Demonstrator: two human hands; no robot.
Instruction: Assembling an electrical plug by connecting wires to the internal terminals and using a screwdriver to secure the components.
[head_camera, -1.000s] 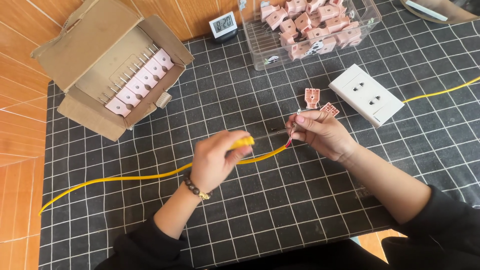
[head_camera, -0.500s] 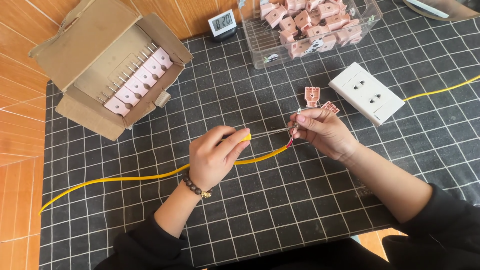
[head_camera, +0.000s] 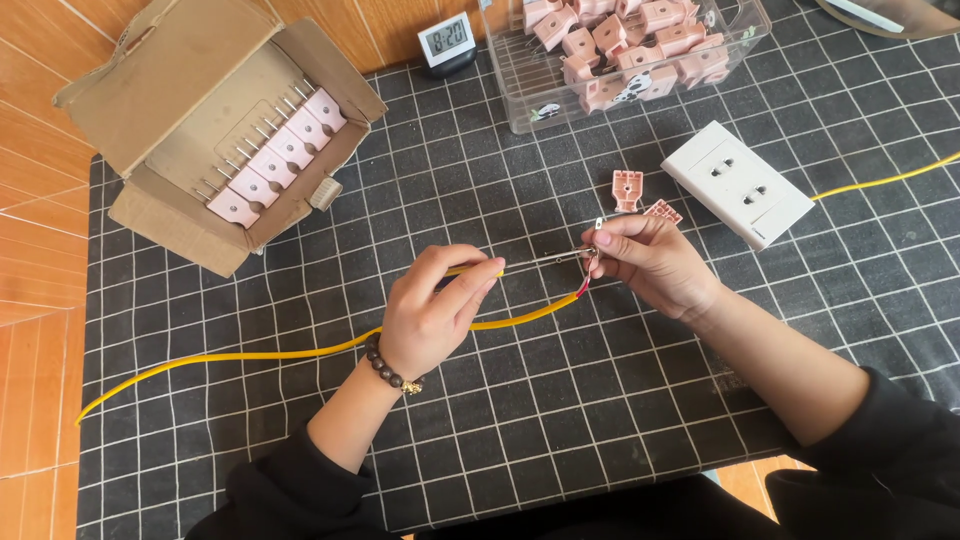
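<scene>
Two bare hands work over a black gridded mat (head_camera: 560, 420) lying on a wooden surface. Near the mat's far-left corner sits an open cardboard box (head_camera: 180, 90) holding a row of pink plug parts (head_camera: 275, 160). A yellow cable (head_camera: 230, 357) runs from the mat's left edge toward its middle. The left hand (head_camera: 435, 310) is closed around a yellow-handled screwdriver (head_camera: 520, 264), its fingers curled tighter over the handle than half a second ago. The thin shaft points right to the right hand (head_camera: 650, 262), which pinches the cable's red wire end and a small metal piece, much as before. Just beyond lie two loose pink parts (head_camera: 628, 190), then a white socket (head_camera: 738, 182). A clear bin (head_camera: 520, 90) of pink parts stands along the far edge.
</scene>
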